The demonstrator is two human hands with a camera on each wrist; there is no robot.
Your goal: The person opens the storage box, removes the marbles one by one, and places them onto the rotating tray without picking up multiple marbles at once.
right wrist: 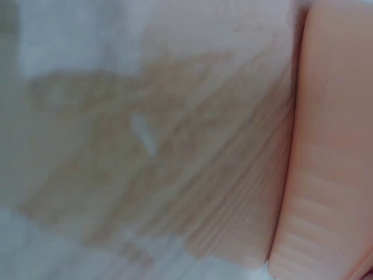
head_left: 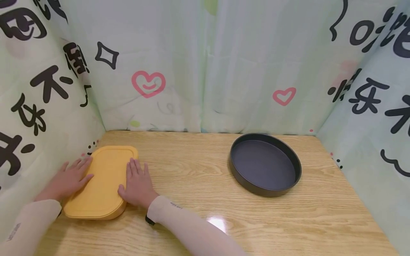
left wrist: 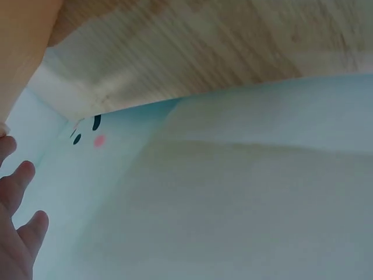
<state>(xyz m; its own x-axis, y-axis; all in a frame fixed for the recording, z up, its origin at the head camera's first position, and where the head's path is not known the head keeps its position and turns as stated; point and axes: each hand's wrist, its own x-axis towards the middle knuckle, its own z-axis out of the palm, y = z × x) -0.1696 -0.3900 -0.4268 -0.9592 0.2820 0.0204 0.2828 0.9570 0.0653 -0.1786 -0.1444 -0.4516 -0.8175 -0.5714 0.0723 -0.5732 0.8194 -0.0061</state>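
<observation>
A yellow rounded rectangular box [head_left: 100, 183] with a flat lid lies on the left of the table in the head view. Along its left side, my left hand [head_left: 72, 179] has its fingers extended and its thumb over the lid's edge. My right hand [head_left: 139, 185] lies against the opposite side, fingers straight and thumb at the lid's right edge. Part of the left hand's fingers [left wrist: 34, 233] shows in the left wrist view, below the box wall [left wrist: 20, 46]. The right wrist view has the box's side [right wrist: 329, 146] at its right.
A dark round pan [head_left: 266, 163] with a low wall stands right of centre on the wooden table [head_left: 192, 163]. Printed cloth curtains [head_left: 243, 67] enclose the back and both sides. The left curtain is close beside the left hand.
</observation>
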